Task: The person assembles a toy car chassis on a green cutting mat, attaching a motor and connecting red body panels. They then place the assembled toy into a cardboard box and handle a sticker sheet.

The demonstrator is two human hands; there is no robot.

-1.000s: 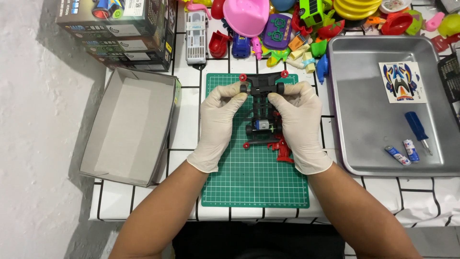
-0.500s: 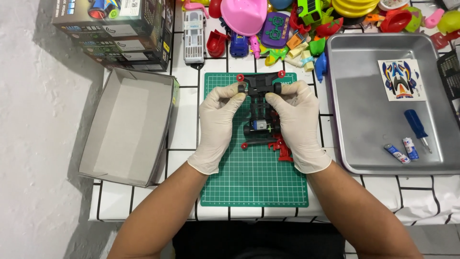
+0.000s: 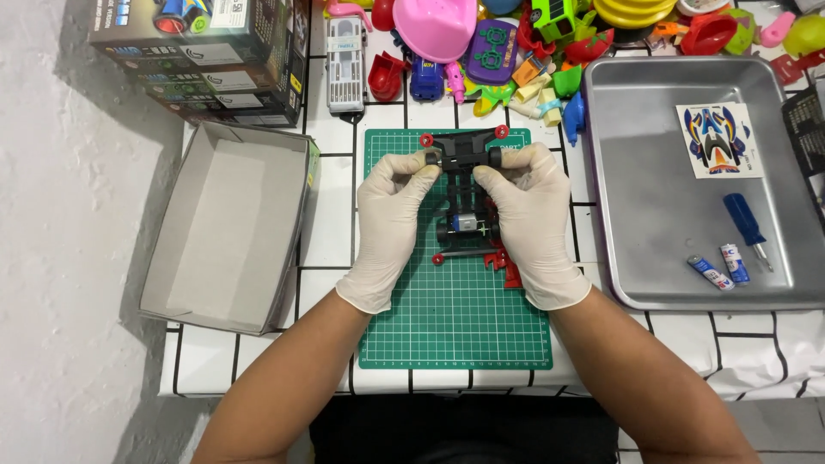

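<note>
- The counter (image 3: 344, 232), white tiles with dark grout, carries everything here, and the person stands over the middle of it.
- Off to the left sits an open cardboard box (image 3: 225, 225), grey inside, with nothing in it that I can see.
- On the right, a metal tray (image 3: 653, 206) holds a sticker sheet (image 3: 718, 140), a blue screwdriver (image 3: 746, 223) and two small batteries (image 3: 722, 266).
- Dead centre lies the green cutting mat (image 3: 455, 318), square to the person.
- Along the back edge there's a jumble of bright plastic toys (image 3: 516, 43) and a stack of dark boxes (image 3: 206, 51).
- On the mat, the black toy car chassis (image 3: 464, 189) lies with its long axis running straight away from the person, red rollers at the far end.
- Left hand (image 3: 391, 223), gloved, is pinching the far left corner of the chassis between thumb and fingertips.
- Right hand (image 3: 533, 219), gloved too, mirrors it, pinching the far right corner; both are equally near, one on each flank.
- A small red part (image 3: 507, 262) lies on the mat just beside the right hand's heel.
</note>
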